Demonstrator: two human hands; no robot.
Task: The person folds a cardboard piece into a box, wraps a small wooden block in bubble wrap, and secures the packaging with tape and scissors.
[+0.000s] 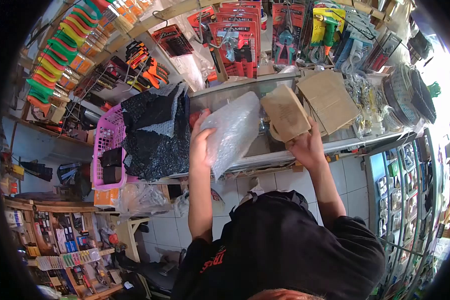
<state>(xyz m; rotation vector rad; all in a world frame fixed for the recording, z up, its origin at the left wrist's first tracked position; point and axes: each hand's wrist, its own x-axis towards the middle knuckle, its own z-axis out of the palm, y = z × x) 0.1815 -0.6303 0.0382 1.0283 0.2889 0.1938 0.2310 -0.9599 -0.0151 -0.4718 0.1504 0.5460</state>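
Left hand [200, 142] grasps clear plastic bubble-wrap sheet [235, 130], left edge at the fingers. Right hand [308, 146] grips brown rectangular cardboard box [286, 112] by its near-right corner.

Glossy, bumpy plastic wrap [236, 131] and a matt cardboard box [286, 114].

Narrow gap between bubble wrap [233, 131] and brown box [286, 113], black wrap [152, 142] blocking left, flat cardboard [331, 100] right
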